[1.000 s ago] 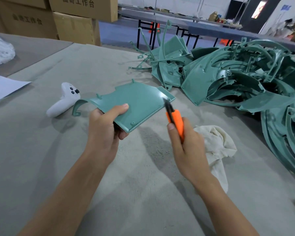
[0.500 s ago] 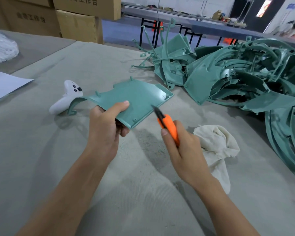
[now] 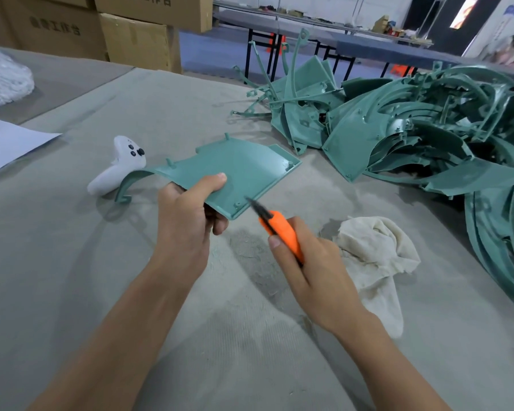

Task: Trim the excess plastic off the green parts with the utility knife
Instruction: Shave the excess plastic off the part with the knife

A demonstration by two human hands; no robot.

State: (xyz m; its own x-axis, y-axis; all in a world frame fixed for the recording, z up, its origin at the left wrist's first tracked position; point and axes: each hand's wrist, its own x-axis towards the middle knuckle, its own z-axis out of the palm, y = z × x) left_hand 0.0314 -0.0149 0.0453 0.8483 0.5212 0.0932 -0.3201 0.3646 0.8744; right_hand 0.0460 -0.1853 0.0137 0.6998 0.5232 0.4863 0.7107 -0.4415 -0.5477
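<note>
At frame centre the left hand [image 3: 187, 221] is gripping the flat green part [image 3: 244, 170] above the bench [image 3: 72, 262], while the right hand [image 3: 312, 271], clenching the utility knife [image 3: 279, 229], is aiming its blade up-left at the part's lower-right edge, which is running toward the upper right.

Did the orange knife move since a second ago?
Yes. Against the still white cloth, the orange knife in the right hand slid left and nearer the person, along the green part's edge toward its near corner.
</note>
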